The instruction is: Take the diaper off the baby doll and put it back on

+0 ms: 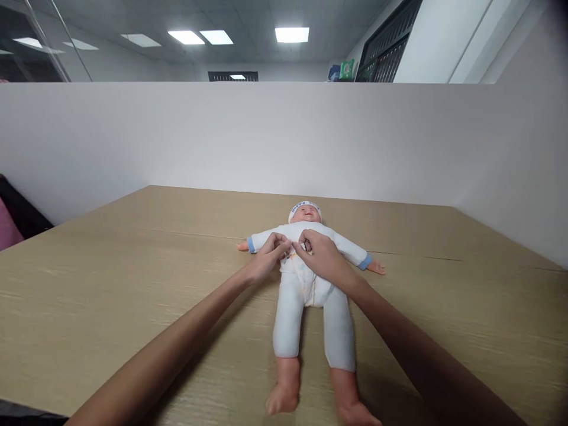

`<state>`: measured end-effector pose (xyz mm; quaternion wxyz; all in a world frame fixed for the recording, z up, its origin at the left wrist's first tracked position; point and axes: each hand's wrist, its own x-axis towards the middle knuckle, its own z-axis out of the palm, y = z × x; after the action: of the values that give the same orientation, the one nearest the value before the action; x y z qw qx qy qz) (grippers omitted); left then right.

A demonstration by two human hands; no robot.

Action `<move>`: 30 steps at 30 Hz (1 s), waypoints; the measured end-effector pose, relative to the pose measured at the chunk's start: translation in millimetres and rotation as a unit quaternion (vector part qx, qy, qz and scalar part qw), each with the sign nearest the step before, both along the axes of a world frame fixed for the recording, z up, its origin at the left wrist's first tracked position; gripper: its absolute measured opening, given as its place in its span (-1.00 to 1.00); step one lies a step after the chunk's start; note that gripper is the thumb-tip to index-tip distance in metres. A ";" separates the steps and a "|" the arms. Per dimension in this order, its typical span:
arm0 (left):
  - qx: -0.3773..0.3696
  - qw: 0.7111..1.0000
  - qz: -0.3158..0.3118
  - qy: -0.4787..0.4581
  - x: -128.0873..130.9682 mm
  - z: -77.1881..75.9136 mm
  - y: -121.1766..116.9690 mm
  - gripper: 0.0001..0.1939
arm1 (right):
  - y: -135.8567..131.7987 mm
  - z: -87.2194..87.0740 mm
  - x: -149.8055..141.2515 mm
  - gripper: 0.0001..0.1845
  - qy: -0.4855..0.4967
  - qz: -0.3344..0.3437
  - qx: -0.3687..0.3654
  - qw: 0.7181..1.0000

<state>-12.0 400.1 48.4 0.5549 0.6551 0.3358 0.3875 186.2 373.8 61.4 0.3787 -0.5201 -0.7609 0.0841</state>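
A baby doll [298, 319] lies on its back on the table, legs toward me, in a white outfit with blue cuffs and a lettered white cap [305, 207]. Round its hips is a white diaper [306, 281] with a faint coloured print. At the diaper's waist, my left hand [270, 255] pinches the edge on the left side. My right hand [323, 253] has its fingers closed at the waist just to the right, close to the left fingertips. Both hands hide most of the waistband and part of the doll's belly.
The wood-coloured table [133, 284] stretches out on both sides of the doll. A white partition [222, 136] rises along its back, and a wall [523, 160] stands at the right. Something pink and black [13, 219] sits beyond the left edge.
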 end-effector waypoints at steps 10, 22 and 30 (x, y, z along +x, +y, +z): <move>0.261 0.938 0.103 0.205 4.8 33.3 -102.3 -0.65 | -70.4 13.1 10.2 -0.82 0.079 0.014 0.111 0.991; 0.264 0.907 0.013 0.328 -10.6 -3.1 -108.4 -0.68 | -136.8 -40.4 48.3 -0.92 -0.032 -0.013 -0.081 0.996; 0.291 0.886 0.020 0.360 9.0 -11.7 -90.5 -0.62 | -125.3 -46.6 34.3 -0.75 -0.108 -0.070 -0.038 0.991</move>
<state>-3.1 309.6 36.7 0.1725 0.8750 0.3974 0.2161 220.4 248.5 14.8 0.2793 -0.5921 -0.7554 0.0294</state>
